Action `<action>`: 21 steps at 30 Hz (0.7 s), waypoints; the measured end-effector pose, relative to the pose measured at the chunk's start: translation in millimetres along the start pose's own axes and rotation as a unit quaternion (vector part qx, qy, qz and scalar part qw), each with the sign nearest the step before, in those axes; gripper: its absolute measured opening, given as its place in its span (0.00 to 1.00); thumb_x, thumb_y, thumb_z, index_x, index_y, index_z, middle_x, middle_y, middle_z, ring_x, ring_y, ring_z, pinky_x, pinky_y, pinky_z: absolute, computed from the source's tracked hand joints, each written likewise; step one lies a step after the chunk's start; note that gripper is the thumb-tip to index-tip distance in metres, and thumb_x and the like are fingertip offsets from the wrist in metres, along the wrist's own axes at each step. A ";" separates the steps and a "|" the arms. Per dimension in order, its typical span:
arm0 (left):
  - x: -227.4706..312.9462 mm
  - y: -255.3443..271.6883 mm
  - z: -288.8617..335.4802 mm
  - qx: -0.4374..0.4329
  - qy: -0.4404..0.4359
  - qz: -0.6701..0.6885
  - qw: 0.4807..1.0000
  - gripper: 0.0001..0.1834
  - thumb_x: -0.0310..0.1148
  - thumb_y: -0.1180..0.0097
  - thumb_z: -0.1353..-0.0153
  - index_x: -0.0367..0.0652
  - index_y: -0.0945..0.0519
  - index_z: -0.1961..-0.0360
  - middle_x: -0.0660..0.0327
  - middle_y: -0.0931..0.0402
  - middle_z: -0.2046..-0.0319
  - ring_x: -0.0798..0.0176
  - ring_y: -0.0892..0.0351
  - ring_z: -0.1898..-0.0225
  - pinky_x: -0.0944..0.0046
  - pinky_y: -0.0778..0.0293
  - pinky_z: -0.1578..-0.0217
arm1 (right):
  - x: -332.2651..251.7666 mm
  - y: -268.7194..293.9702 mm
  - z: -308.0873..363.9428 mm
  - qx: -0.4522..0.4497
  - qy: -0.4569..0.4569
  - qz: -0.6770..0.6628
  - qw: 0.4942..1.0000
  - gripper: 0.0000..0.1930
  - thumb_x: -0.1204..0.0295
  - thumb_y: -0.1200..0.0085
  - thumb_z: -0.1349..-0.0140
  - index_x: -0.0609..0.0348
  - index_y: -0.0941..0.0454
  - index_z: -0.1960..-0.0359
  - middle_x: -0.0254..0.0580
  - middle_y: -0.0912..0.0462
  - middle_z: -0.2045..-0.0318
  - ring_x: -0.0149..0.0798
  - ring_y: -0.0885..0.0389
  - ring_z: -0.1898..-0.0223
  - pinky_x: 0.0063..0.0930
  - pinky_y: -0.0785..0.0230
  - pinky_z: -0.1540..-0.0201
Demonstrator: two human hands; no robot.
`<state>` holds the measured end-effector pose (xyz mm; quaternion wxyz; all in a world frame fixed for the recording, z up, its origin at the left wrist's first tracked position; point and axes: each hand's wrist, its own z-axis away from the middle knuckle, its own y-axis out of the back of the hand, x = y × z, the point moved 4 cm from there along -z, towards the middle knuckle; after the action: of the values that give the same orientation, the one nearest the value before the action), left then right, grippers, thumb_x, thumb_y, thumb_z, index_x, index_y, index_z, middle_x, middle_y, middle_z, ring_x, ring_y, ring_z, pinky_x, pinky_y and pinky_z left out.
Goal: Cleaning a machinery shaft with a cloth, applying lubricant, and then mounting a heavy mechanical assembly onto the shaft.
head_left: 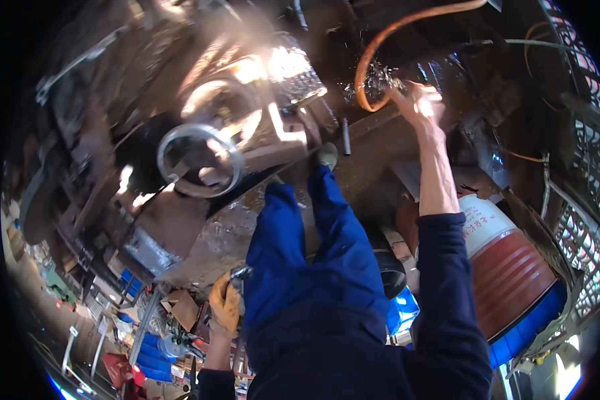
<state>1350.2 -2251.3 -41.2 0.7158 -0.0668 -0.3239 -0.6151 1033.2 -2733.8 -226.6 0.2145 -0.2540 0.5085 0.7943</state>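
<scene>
My right hand, bare and smeared by motion, reaches out at the upper right. Its fingertips are beside the lower bend of an orange hose and a tangle of shiny metal shavings. Whether the fingers grip either one is too blurred to tell. At the lower left, my left hand wears a yellow-orange work glove and hangs next to my thigh. Its fingers are curled around a small dark thing with bright glints, mostly hidden, whose kind I cannot make out.
Machinery with a metal handwheel stands at the left, in front of my feet. A red and white drum is close by my right arm. Blue bins and cardboard lie behind at the left. Lattice panels edge the right side.
</scene>
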 end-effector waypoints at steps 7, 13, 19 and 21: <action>-31.2 49.9 -52.2 0.128 -0.174 0.030 0.976 0.24 0.32 0.49 0.27 0.31 0.31 0.34 0.56 0.25 0.42 0.64 0.24 0.45 0.64 0.31 0.41 | -68.2 21.6 69.7 0.155 -0.017 -0.265 0.952 0.17 0.63 0.42 0.31 0.61 0.19 0.47 0.38 0.16 0.53 0.33 0.18 0.52 0.29 0.26 0.49; 99.1 42.9 -133.4 0.063 -0.295 0.361 0.882 0.25 0.36 0.51 0.25 0.36 0.34 0.31 0.62 0.26 0.42 0.67 0.26 0.45 0.67 0.33 0.39 | -187.0 -66.4 126.7 -0.092 -0.042 -0.437 0.894 0.20 0.61 0.51 0.27 0.67 0.22 0.45 0.46 0.14 0.57 0.38 0.13 0.58 0.29 0.22 0.51; 176.7 24.7 -180.7 0.005 -0.232 0.186 0.955 0.15 0.31 0.46 0.27 0.32 0.24 0.45 0.62 0.20 0.56 0.70 0.22 0.54 0.71 0.25 0.51 | -272.7 -99.1 139.9 -0.240 0.000 -0.349 0.906 0.27 0.48 0.52 0.27 0.64 0.20 0.52 0.36 0.17 0.64 0.29 0.20 0.62 0.26 0.27 0.52; 187.4 20.4 -177.9 -0.003 -0.226 0.280 0.933 0.07 0.27 0.43 0.31 0.36 0.21 0.54 0.68 0.22 0.66 0.77 0.26 0.65 0.74 0.29 0.62 | -281.2 -90.0 143.1 -0.221 0.042 -0.261 0.939 0.27 0.47 0.51 0.28 0.62 0.18 0.53 0.33 0.17 0.65 0.26 0.22 0.64 0.22 0.31 0.59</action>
<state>1443.2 -2491.3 -71.8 0.7664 -0.2940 -0.4439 -0.3593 1279.7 -2590.6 -64.0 0.3312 -0.4522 0.2449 0.7911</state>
